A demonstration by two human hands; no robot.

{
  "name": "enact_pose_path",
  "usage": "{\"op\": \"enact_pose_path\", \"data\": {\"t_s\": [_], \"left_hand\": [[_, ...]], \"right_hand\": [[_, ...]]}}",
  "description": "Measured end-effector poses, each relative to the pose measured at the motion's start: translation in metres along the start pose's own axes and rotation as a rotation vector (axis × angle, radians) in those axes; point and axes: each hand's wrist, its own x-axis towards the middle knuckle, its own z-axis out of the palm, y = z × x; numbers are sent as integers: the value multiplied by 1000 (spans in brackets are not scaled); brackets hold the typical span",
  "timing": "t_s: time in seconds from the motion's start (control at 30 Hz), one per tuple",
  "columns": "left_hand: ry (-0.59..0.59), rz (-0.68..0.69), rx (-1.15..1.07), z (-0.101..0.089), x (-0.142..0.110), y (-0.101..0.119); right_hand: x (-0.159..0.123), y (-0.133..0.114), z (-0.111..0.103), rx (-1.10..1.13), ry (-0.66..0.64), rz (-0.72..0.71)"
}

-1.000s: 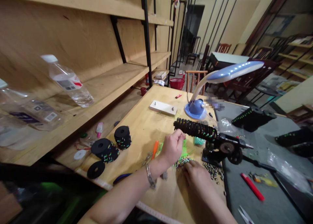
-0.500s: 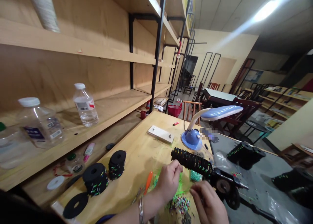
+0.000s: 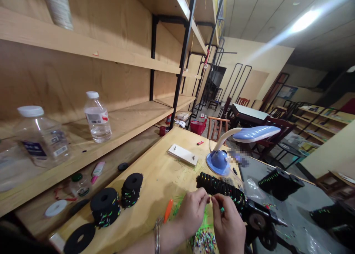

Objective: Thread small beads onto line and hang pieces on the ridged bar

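My left hand (image 3: 192,211) and my right hand (image 3: 227,222) are raised together over the wooden table (image 3: 158,172), fingertips pinched and almost touching. A small green bead shows at my right fingers; what my left fingers pinch is too small to make out. Just beyond them a long black roll of stacked discs with coloured flecks (image 3: 220,187) lies on a black vise-like tool (image 3: 257,220). A heap of small coloured beads (image 3: 202,241) and green threads lie under my hands. An orange-handled tool (image 3: 168,210) rests left of my left hand.
Stacks of black foam discs (image 3: 105,209) (image 3: 131,189) sit at the table's left. A blue desk lamp (image 3: 222,159) and a white board (image 3: 183,155) stand farther back. Water bottles (image 3: 97,117) (image 3: 41,135) rest on the wooden shelf. More black rolls (image 3: 280,182) lie at right.
The view has tilted up. My right hand rose from the bead pile to meet my left hand, and both now pinch together in front of the black roll.
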Motion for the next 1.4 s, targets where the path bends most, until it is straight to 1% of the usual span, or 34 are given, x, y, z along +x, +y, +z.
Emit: {"op": "enact_pose_path", "data": {"t_s": [0.4, 0.57, 0.7, 0.83, 1.0, 1.4], "left_hand": [[-12, 5, 13, -1, 2, 0], [-10, 18, 14, -2, 1, 0], [-5, 21, 10, -2, 1, 0], [-7, 20, 8, -1, 2, 0], [-7, 10, 9, -2, 2, -1], [3, 34, -28, -1, 1, -3]], "right_hand": [[1, 2, 5, -22, 7, 38], [3, -2, 5, -46, 14, 29], [3, -5, 5, -63, 26, 56], [4, -7, 5, -79, 31, 43], [5, -12, 4, -99, 50, 65], [5, -12, 6, -117, 60, 28]]}}
